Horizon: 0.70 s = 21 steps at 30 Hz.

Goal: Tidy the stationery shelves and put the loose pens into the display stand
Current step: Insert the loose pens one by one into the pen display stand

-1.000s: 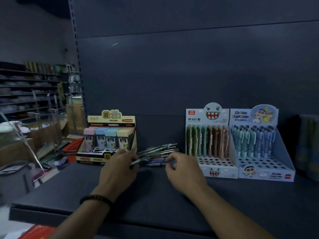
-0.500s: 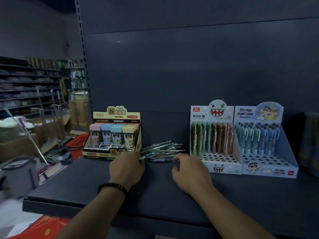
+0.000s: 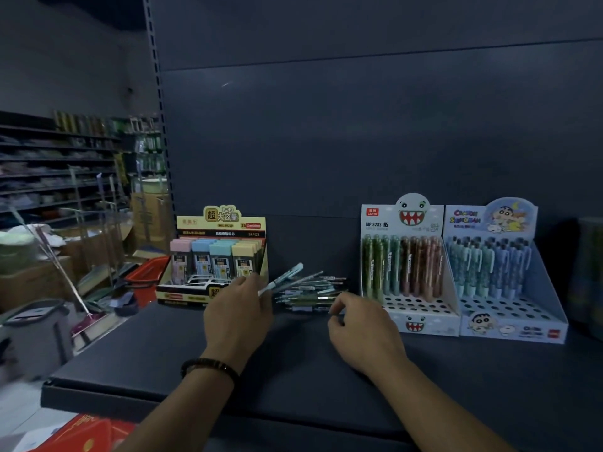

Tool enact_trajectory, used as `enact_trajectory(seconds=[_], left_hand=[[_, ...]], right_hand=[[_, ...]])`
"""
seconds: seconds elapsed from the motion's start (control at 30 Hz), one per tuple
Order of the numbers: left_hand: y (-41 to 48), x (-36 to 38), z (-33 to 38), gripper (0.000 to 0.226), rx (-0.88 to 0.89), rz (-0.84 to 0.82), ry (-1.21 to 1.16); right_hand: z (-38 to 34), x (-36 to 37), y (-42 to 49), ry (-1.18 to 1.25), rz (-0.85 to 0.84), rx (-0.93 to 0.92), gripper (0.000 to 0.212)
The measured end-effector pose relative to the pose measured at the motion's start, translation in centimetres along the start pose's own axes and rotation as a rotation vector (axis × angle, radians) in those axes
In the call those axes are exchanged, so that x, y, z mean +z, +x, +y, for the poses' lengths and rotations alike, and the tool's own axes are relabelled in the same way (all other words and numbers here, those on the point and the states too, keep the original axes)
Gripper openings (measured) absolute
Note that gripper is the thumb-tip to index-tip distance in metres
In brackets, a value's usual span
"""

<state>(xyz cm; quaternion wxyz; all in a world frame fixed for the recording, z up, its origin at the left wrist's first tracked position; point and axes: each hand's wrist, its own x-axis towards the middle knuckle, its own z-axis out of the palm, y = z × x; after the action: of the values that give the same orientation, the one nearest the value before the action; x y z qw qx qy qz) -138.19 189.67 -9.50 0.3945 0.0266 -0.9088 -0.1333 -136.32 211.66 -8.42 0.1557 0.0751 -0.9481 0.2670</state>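
A heap of loose pens (image 3: 308, 293) lies on the dark shelf (image 3: 293, 370) between a yellow box and two display stands. My left hand (image 3: 239, 309) pinches a light blue pen (image 3: 282, 278), lifted at an angle above the heap. My right hand (image 3: 357, 324) sits at the heap's right end, fingers curled over the pen tips; what it holds is hidden. The monster-face display stand (image 3: 408, 275) holds green and brown pens with empty holes in front. The cartoon display stand (image 3: 502, 272) to its right holds blue pens.
A yellow box of lead cases (image 3: 218, 256) stands left of the heap. A red basket (image 3: 146, 275), a mop and a grey bucket (image 3: 36, 337) sit on the floor at left. Dark items (image 3: 587, 275) stand at the far right of the shelf.
My left hand has raised one light blue pen out of the heap. My right hand has stayed at the heap's right end. The view has shifted slightly right.
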Motion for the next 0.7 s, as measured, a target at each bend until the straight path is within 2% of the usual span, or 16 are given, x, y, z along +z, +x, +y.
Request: enact_trajectory(seconds=[0.2,0.33,0.43,0.53,0.63,0.7], left_hand=[[0.1,0.1,0.6,0.008,0.126,0.048,-0.085],[-0.6,-0.6,2.9,0.011,0.152,0.035,-0.247],[-0.6,-1.3,5.8,0.01,0.154,0.012,-0.379],[-0.8,-1.8,9.7,0.012,0.142,-0.053,-0.515],[-1.1,-1.7,13.7,0.016,0.126,-0.106,-0.647],[-1.3,-1.3,16.2,0.018,0.146,-0.14,-0.702]], right_hand=[[0.5,0.4,0.5,0.201,0.091,-0.055,0.007],[0.2,-1.0,0.5,0.535,0.221,-0.105,0.021],[0.0,-3.5,0.7,0.858,0.299,-0.053,0.038],[1.0,-6.3,0.6,1.079,0.381,-0.025,0.035],[2.7,-9.0,0.1,1.121,0.448,-0.06,0.03],[4.3,-10.7,-0.1,1.056,0.513,-0.088,0.032]])
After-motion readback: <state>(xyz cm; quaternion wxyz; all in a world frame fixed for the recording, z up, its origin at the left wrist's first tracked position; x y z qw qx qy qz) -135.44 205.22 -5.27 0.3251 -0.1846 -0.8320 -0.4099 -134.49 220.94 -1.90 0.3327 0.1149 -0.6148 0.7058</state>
